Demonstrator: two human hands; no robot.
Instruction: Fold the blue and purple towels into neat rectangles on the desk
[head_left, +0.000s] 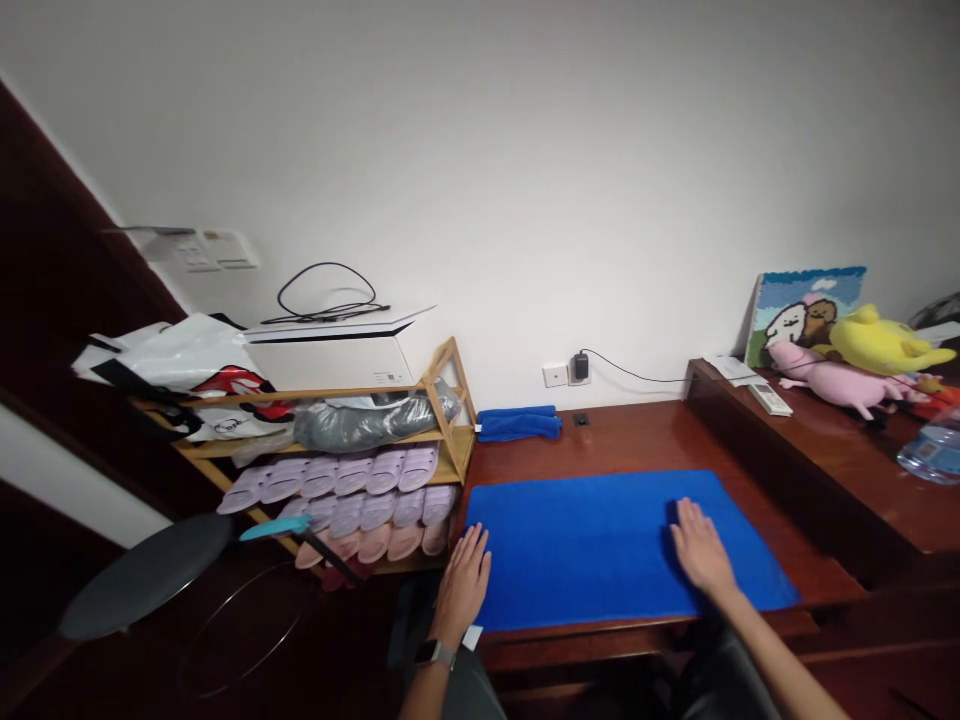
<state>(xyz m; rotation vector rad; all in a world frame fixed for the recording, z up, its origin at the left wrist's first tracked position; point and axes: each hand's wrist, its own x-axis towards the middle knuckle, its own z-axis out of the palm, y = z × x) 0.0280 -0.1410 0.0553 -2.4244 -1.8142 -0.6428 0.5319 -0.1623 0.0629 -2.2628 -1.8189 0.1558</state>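
Note:
A blue towel [577,550] lies spread out flat on the reddish-brown wooden desk [622,440]. At its left edge rests my left hand [463,585], fingers stretched forward and holding nothing. My right hand [703,548] lies over the right part of the towel with its fingers extended, also without anything in it. A white tag [472,637] pokes out at the towel's near left corner, beside my left wrist. Toward the wall, a second blue towel [519,423] sits folded into a narrow strip.
On the left stands a wooden shoe rack [450,400] with several slippers, a white box [337,350] and a bag. The raised right surface holds a remote control [770,400], plush toys [832,380], a picture and a plastic bottle [934,447]. A black charger [580,366] is plugged into the wall.

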